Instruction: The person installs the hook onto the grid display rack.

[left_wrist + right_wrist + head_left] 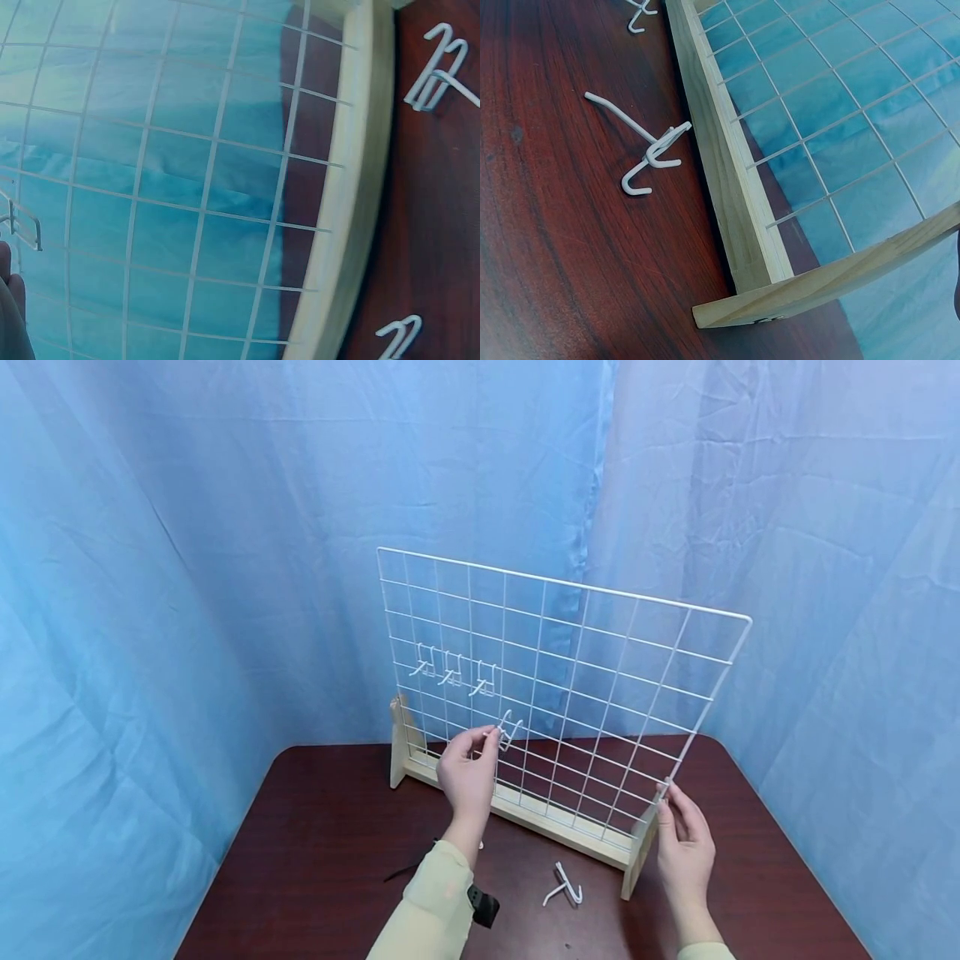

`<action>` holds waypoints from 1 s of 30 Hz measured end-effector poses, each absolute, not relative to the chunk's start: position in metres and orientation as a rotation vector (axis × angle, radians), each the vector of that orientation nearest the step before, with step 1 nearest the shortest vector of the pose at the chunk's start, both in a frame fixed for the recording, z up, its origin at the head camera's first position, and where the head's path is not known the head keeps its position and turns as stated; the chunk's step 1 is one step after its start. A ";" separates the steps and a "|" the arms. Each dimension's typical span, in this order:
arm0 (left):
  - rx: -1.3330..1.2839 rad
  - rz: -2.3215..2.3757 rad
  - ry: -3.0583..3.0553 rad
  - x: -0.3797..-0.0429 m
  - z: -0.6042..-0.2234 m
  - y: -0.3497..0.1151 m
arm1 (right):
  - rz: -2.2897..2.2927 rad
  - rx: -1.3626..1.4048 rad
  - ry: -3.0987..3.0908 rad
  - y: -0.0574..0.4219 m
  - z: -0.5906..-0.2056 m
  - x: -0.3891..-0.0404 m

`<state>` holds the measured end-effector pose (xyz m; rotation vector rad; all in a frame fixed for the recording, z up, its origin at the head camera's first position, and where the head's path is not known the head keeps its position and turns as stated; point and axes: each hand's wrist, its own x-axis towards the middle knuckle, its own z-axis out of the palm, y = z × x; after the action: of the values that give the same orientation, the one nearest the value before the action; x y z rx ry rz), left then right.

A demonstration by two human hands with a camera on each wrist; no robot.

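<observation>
A white wire grid panel (pixel 570 664) stands in a wooden base (pixel 555 822) with a foot at each end. My left hand (pixel 468 772) pinches a white wire hook (pixel 512 731) by its prong, its two bent prongs at the grid wires. That hook also shows at the left edge of the left wrist view. With thumb and fingers, my right hand (pixel 686 843) grips the grid's lower right edge, just above the right wooden foot (pixel 637 856). Left of the held hook, three similar hooks (pixel 450 670) hang in a row on the grid.
One loose hook (pixel 649 150) lies on the dark red-brown table (pixel 562 247), in front of the base. Another loose hook (pixel 639 11) lies farther along it, mostly behind my left forearm in the head view. Blue curtains (pixel 300 527) surround the table.
</observation>
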<state>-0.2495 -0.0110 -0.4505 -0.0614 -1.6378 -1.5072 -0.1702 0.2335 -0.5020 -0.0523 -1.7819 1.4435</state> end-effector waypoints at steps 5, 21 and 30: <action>-0.053 -1.484 -1.597 -0.252 -0.439 -0.007 | 1.441 -0.055 -1.782 0.233 -0.502 -0.170; -0.029 -1.427 -1.540 -0.257 -0.401 0.004 | 1.454 -0.050 -1.783 0.234 -0.503 -0.170; 0.059 -1.383 -1.596 -0.264 -0.389 0.010 | 1.449 -0.050 -1.786 0.235 -0.504 -0.171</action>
<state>-0.2643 0.0104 -0.3887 0.0589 -1.5955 -1.3828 -0.1707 0.2346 -0.5043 -0.0501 -1.7861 1.4491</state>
